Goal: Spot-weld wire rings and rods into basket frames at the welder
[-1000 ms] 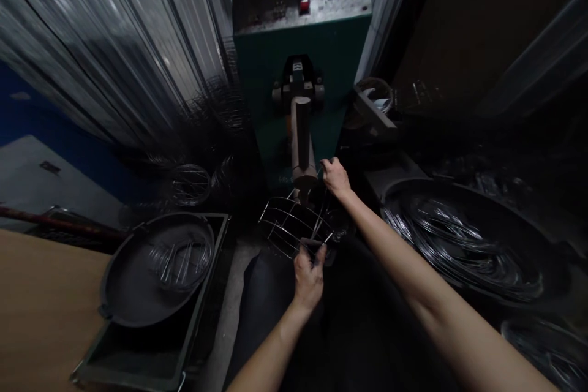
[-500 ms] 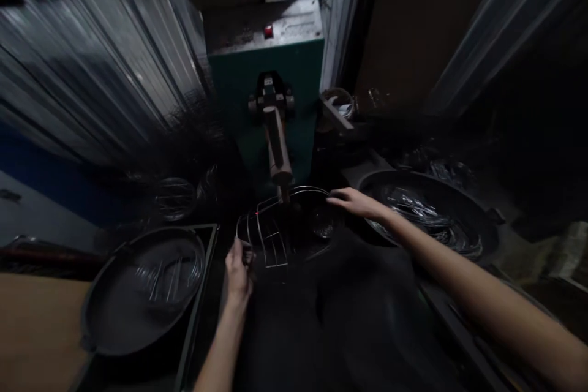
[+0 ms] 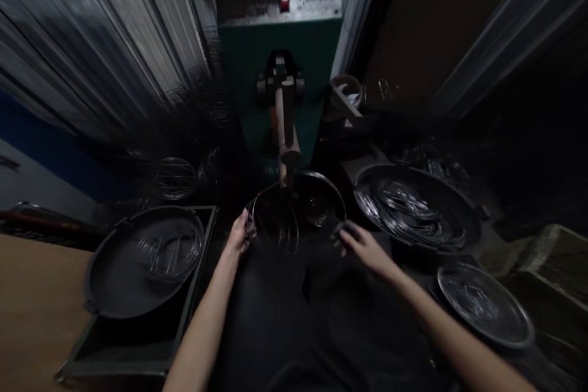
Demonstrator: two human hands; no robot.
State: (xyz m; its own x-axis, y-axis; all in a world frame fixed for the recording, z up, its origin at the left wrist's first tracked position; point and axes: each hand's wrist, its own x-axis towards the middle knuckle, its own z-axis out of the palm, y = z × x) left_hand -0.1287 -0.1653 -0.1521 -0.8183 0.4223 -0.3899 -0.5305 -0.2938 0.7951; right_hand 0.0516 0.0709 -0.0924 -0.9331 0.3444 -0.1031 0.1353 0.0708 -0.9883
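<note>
In the head view, the wire frame (image 3: 294, 223) is spanning the space between the two hands, its middle sitting beneath the machine's arm (image 3: 288, 128). The left hand (image 3: 239, 236) is gripping the frame's left end, its fingers closing around the wires there. The right hand (image 3: 361, 246) is bending its fingers together just beside the frame's right edge; something dark is covering the fingertips, and I cannot tell whether they are gripping the wire or only touching it. Thin hoops are curving just right of the left hand, while a wider hoop is arching over toward the right hand. Both forearms are stretching forward over dark clothing (image 3: 271, 318).

Beyond the hands and between them, the green machine (image 3: 248, 49) is standing upright, a red switch (image 3: 285, 4) showing on its top. Left of the left hand, a dark pan (image 3: 119, 275) is resting on a stand (image 3: 124, 370) and holding bent wires (image 3: 172, 254). Beyond that hand, a round grid (image 3: 176, 177) is showing dimly. Right of the right hand, a second pan (image 3: 466, 208) is holding a heap of wire (image 3: 408, 211), and nearer the right forearm a tray (image 3: 514, 326) is holding smaller wire pieces (image 3: 475, 301).
</note>
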